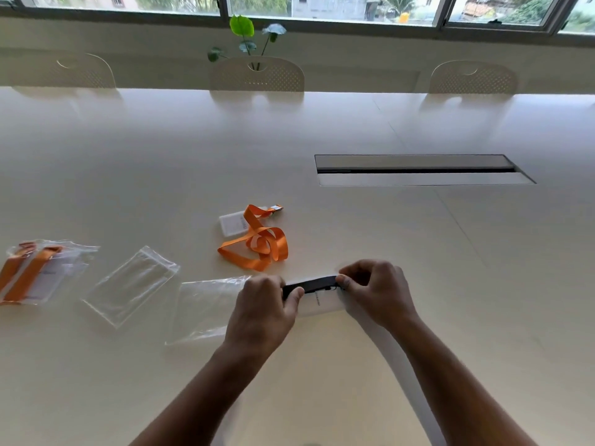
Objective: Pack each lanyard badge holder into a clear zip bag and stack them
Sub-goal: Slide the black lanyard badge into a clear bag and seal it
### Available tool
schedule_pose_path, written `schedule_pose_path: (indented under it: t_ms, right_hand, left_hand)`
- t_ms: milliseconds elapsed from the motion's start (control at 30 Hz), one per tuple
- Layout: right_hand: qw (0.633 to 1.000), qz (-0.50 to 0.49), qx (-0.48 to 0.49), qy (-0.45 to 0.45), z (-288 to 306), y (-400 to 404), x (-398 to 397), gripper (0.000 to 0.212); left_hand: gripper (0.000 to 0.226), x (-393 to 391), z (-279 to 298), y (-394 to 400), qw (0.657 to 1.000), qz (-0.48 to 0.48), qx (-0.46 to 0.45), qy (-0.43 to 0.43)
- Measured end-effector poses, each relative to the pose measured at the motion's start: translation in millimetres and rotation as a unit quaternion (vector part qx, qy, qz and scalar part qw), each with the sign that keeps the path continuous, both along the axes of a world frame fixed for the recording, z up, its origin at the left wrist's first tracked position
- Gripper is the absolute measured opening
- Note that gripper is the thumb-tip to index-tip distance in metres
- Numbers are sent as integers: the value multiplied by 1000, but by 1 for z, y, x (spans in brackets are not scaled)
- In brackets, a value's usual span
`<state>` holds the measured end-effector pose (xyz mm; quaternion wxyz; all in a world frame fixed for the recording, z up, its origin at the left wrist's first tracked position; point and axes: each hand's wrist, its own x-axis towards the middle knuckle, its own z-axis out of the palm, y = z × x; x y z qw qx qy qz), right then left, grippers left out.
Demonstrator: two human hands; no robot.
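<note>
Both grips pinch black lanyard [310, 285]: left hand [262, 312] at 9 o'clock end, right hand [376, 292] at 3 o'clock; white badge holder [317, 305] beneath, on counter [418, 252].

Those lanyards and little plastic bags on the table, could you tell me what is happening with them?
A person is packing lanyard badge holders into clear zip bags. Both hands, left hand and right hand, pinch a folded black lanyard over its white badge holder, beside an empty zip bag. Another empty bag lies further left, and packed orange ones sit at the left edge. A loose orange lanyard with its badge holder waits behind.
</note>
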<state>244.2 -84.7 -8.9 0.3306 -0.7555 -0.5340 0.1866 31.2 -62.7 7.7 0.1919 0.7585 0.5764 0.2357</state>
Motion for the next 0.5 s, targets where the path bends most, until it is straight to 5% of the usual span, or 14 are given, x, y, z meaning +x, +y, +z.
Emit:
schedule_pose_path:
  t_ms: [300,500]
  right_hand:
    - [986,-57,50,146,-15,-6,11,15]
    - [934,-51,63,347,-14,-5,17,18]
  left_hand:
    - [14,16,-9,8,953,115,-135,-247]
    - [8,31,-10,2,897,106,-177,-390]
